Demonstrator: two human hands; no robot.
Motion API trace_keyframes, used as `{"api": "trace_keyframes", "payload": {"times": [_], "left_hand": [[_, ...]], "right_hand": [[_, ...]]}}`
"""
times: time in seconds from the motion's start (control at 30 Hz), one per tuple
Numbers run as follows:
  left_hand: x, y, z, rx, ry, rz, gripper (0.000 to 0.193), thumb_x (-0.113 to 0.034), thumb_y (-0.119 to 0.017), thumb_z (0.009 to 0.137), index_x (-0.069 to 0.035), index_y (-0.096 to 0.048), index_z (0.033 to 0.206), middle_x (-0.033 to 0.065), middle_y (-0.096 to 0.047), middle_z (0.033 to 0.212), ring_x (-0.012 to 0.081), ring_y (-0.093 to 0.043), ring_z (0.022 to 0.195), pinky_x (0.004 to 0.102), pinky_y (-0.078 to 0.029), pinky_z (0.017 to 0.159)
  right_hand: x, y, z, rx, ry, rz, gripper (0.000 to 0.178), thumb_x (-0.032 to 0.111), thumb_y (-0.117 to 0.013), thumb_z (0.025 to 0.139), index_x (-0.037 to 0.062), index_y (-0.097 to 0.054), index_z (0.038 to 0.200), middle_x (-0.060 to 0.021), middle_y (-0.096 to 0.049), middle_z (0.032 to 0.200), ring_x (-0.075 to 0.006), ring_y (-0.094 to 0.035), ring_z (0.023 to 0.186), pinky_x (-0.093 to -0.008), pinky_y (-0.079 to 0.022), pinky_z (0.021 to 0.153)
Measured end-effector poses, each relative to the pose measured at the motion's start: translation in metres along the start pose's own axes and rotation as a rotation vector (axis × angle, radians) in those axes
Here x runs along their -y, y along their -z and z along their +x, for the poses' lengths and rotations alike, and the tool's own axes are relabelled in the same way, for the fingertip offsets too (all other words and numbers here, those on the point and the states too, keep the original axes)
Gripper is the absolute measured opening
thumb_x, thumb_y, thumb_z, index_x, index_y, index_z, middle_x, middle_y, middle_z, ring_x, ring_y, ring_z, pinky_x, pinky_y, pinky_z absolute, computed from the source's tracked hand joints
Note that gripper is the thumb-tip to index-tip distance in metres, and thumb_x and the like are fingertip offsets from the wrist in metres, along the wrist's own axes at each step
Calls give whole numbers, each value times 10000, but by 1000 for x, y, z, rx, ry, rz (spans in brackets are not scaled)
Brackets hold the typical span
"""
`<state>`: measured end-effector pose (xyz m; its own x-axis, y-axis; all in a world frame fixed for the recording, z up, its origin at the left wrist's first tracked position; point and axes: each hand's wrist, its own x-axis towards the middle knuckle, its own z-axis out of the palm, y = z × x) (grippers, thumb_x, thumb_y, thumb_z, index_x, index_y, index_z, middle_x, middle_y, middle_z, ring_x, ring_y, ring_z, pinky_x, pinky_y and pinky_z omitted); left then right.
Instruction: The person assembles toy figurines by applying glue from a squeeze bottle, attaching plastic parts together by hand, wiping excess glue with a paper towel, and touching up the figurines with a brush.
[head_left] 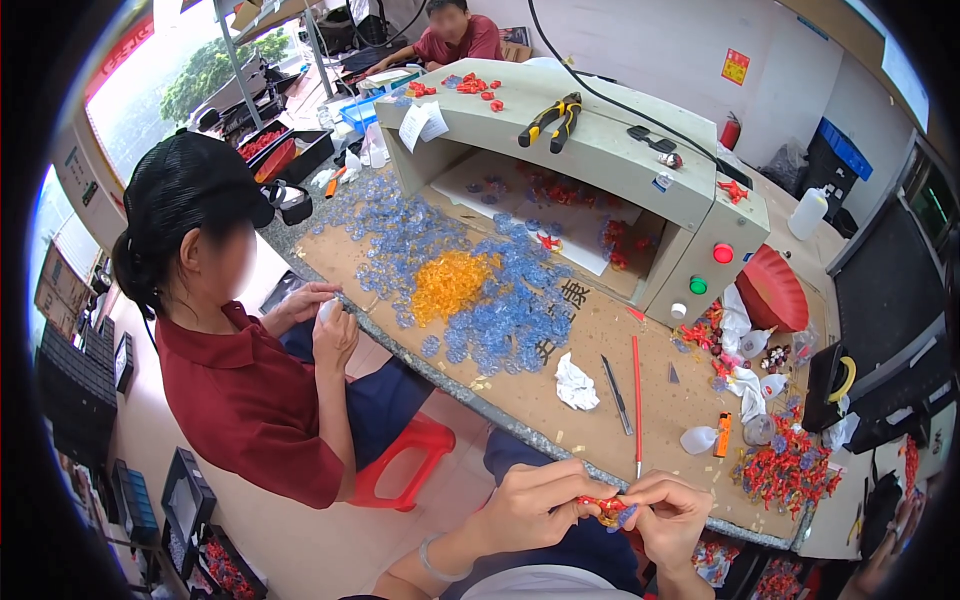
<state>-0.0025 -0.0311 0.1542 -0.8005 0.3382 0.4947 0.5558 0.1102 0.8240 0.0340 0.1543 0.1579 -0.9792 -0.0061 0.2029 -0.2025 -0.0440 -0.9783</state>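
My left hand point(527, 503) and my right hand point(672, 513) meet over my lap, at the near edge of the work table point(600, 340). Together they pinch a small red, orange and blue plastic piece point(607, 511) between the fingertips. On the table in front lie a pile of small clear blue plastic pieces point(480, 290) with a heap of orange ones point(450, 282) in its middle. A heap of small red assembled pieces point(785, 465) sits near my right hand.
A co-worker in a red shirt point(240, 390) sits at my left on a red stool point(415, 450). A beige box-shaped machine point(600, 150) carries yellow-handled pliers point(553, 118). A red rod point(636, 400), crumpled tissue point(576, 384), small white bottle point(699, 439) and orange lighter point(722, 434) lie nearby.
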Motion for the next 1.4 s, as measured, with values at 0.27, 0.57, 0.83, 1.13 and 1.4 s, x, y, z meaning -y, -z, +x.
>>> {"api": "trace_keyframes", "payload": {"times": [0.27,0.57,0.83,1.13,1.4], "left_hand": [[-1,0,0,12,19,10,314,82,-712,619,-29,-731,912,80,-661,696,145,-631,547,221,-470,471],[1,-1,0,-1,9,0,316,78,-711,619,-27,-731,916,83,-660,696,146,-628,548,229,-472,472],[0,-1,0,7,21,14,321,87,-707,615,-27,-730,914,85,-657,693,151,-630,552,231,-479,481],[1,-2,1,1,10,4,310,75,-721,621,-30,-729,913,81,-656,694,150,-625,547,231,-473,477],[0,-1,1,5,14,16,312,82,-714,620,-27,-728,913,80,-656,691,151,-625,545,228,-470,473]], "right_hand": [[-4,1,-1,13,3,22,84,-106,-695,759,-83,-696,839,-164,-659,798,-145,-631,623,-228,-489,559],[-3,1,-1,0,-2,31,81,-95,-701,763,-80,-698,843,-159,-659,799,-145,-633,628,-227,-489,564],[-2,1,0,4,-5,12,81,-91,-704,763,-79,-699,843,-154,-657,795,-143,-633,628,-226,-493,566],[-3,2,0,1,-10,22,89,-91,-711,755,-79,-698,842,-152,-657,792,-138,-630,628,-225,-489,562],[-4,2,-1,-7,-1,4,78,-95,-706,761,-87,-693,837,-162,-657,805,-145,-627,630,-232,-490,567]]}}
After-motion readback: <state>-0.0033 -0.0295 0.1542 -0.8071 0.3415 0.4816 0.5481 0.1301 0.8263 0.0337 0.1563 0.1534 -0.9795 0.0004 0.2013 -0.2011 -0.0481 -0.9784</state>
